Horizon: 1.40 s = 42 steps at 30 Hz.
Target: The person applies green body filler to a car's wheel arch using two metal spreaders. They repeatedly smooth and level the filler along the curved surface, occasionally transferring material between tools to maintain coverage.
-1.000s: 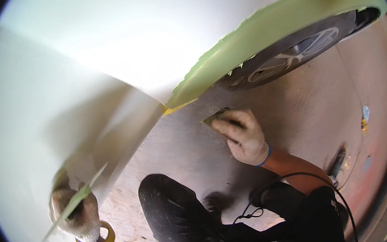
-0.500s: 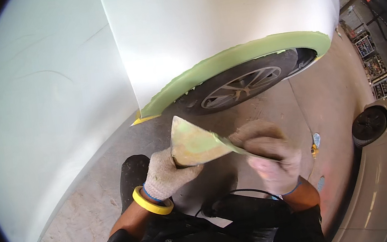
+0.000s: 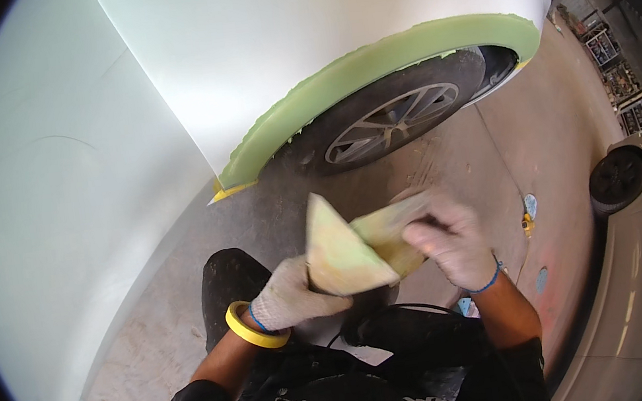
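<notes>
My left hand [image 3: 292,294], in a whitish knit glove, grips a flat, roughly triangular filler spreader [image 3: 341,252] smeared with pale green filler. In my gloved right hand [image 3: 456,241] is a second flat filler spreader [image 3: 385,229], blurred by motion and partly behind the first. The two spreaders meet or overlap in front of my chest; whether their edges touch is hard to tell. Ahead, a band of green filler [image 3: 368,61] lines the wheel arch of a pale car [image 3: 298,11]. A roll of yellow tape [image 3: 250,331] circles my left wrist.
Beneath the arch sits a dark tyre with a spoked wheel [image 3: 396,123]. Yellow masking tape [image 3: 232,190] marks the arch's lower left end. Another car [image 3: 627,275] stands at the right, with shelves [image 3: 619,80] behind it. Dusty concrete floor [image 3: 445,169] lies between.
My right hand has turned its spreader from nearly edge-on to showing more of its face, behind the left one. The left spreader has tilted and shifted slightly right. The car appears higher in view.
</notes>
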{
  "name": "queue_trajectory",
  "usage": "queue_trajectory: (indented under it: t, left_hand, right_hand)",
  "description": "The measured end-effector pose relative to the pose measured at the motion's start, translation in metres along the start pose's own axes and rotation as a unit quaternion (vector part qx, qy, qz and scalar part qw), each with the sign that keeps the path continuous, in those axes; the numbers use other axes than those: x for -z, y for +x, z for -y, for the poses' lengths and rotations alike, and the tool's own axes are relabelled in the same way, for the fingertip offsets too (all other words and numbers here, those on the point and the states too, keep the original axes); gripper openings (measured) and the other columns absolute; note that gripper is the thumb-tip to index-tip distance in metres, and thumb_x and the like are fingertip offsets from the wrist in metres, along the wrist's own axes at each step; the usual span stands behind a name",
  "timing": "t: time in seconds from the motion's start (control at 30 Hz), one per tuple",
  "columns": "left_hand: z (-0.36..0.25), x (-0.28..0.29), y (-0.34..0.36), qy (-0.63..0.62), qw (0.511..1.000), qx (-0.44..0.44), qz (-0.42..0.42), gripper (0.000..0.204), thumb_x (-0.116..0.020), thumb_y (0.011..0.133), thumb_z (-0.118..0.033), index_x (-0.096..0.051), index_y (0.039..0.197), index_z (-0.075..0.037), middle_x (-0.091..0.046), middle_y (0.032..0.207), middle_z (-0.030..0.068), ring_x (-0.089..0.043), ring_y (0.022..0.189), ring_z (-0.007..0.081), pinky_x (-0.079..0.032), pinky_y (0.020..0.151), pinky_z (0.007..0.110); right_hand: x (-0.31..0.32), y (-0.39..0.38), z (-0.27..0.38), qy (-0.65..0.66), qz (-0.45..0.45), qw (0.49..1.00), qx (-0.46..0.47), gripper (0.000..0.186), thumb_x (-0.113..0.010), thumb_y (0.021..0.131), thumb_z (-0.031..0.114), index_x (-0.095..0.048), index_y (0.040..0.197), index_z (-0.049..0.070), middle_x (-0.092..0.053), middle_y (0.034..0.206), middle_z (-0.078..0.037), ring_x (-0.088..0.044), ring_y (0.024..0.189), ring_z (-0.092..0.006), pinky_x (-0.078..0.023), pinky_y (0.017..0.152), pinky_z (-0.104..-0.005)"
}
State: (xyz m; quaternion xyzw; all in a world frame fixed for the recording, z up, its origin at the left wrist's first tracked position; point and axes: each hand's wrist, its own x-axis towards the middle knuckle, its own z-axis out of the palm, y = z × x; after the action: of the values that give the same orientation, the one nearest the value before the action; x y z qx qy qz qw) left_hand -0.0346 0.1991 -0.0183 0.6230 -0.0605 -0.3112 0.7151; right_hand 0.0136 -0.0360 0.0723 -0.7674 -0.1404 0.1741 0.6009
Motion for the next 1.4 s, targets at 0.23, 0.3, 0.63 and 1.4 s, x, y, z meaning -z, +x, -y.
queue_trajectory:
  t: [0.23,0.3,0.63,1.4]
  left_hand:
    - [0.005,-0.006,-0.002,0.048,0.998,0.033,-0.004,0.043,-0.078,0.069,-0.012,-0.062,0.108,-0.001,-0.069,0.097,0.0068,-0.061,0.089,0.0111,-0.048,0.085,0.028]
    - [0.012,-0.008,-0.004,-0.036,0.999,0.017,-0.022,0.044,-0.077,0.069,-0.012,-0.062,0.108,-0.001,-0.069,0.097,0.0069,-0.061,0.090,0.0116,-0.048,0.085,0.028]
    - [0.016,-0.018,-0.002,-0.076,0.997,0.012,-0.024,0.046,-0.077,0.070,-0.013,-0.061,0.110,-0.001,-0.069,0.097,0.0075,-0.062,0.090,0.0136,-0.049,0.083,0.029]
    - [0.105,0.066,-0.144,0.190,0.861,0.240,-0.405,0.039,-0.075,0.069,-0.024,-0.063,0.095,0.002,-0.065,0.076,0.0035,-0.058,0.066,0.0117,-0.047,0.060,0.029]
  right_hand:
    - [-0.005,0.003,-0.032,0.184,-0.032,0.981,-0.056,0.032,-0.058,0.081,0.003,-0.058,0.112,-0.002,-0.057,0.110,-0.004,-0.053,0.099,-0.0113,-0.042,0.088,-0.0257]
    - [-0.009,0.001,-0.036,0.130,0.031,0.985,-0.106,0.036,-0.057,0.082,0.008,-0.056,0.117,-0.003,-0.058,0.108,-0.005,-0.053,0.099,-0.0120,-0.041,0.090,-0.0256]
    - [-0.011,0.007,-0.056,0.104,0.051,0.985,-0.127,0.047,-0.056,0.084,0.022,-0.052,0.125,-0.001,-0.060,0.103,-0.004,-0.055,0.093,-0.0107,-0.044,0.084,-0.0245]
    - [-0.200,0.141,-0.260,0.627,-0.172,0.734,-0.199,0.024,-0.054,0.090,0.012,-0.057,0.113,0.007,-0.061,0.095,-0.005,-0.060,0.084,-0.0171,-0.052,0.075,-0.0297]
